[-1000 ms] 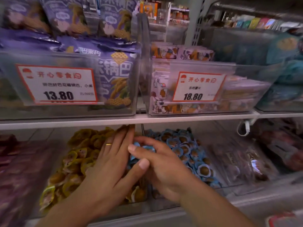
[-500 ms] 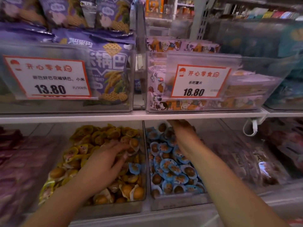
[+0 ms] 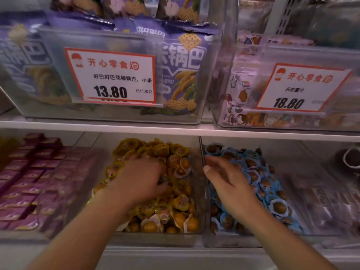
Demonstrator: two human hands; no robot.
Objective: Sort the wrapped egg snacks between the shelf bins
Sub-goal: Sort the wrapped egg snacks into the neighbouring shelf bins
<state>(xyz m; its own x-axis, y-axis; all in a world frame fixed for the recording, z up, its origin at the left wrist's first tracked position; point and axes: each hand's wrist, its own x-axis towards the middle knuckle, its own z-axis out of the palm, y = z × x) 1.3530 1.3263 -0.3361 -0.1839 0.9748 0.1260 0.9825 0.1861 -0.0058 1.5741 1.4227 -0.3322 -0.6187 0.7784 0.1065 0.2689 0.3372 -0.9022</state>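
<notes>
Under the shelf, yellow-wrapped eggs [image 3: 181, 209] beneath the left hand [image 3: 140, 180], finger state unclear; right hand [image 3: 228, 178] relaxed.

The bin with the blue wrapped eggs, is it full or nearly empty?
Fairly full. The blue-wrapped eggs are heaped from front wall to back of the clear bin, hiding its floor, and the right hand rests on the pile.

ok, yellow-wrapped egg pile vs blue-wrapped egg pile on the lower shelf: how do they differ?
Wrapper colour: the yellow-wrapped eggs have yellow and white film; the blue-wrapped eggs have blue and white.
Bin: yellow sits in the left clear bin, blue in the right clear bin, beyond the divider.
Hands: the left hand lies fingers-down in the yellow pile; the right hand rests at the blue pile's left edge.
Shared: brown eggs, individually wrapped, heaped loose.
</notes>
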